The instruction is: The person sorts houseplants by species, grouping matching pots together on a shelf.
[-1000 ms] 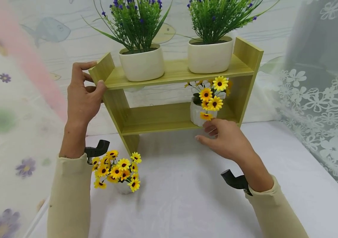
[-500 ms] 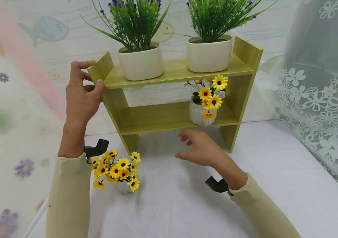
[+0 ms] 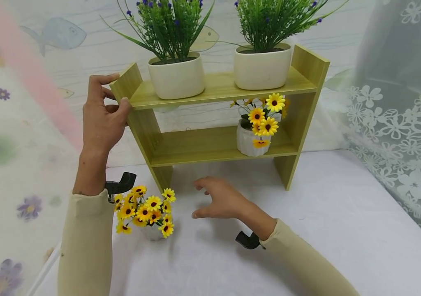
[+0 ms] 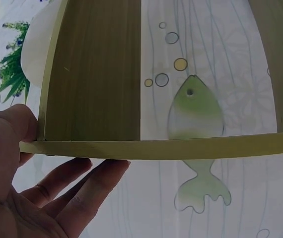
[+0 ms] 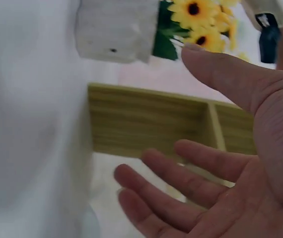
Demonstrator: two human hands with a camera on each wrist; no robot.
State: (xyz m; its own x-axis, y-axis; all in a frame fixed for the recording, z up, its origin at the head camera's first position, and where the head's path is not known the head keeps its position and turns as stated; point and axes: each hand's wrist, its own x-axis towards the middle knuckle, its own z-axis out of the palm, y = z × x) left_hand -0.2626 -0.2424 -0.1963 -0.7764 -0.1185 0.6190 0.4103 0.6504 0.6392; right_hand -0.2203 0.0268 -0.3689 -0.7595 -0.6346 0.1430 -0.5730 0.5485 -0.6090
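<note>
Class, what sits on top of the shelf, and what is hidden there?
A left white pot and a right white pot hold purple-flowered plants. The top board beneath the pots, and their outer backs, are covered.

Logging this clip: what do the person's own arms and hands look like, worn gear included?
The left sleeve and right sleeve are long, beige and unpatterned, ending near the wrists. The left hand and right hand are ungloved. A black, bent, tube-like piece sits at each cuff: left wrist piece, right wrist piece. No cables are visible.
</note>
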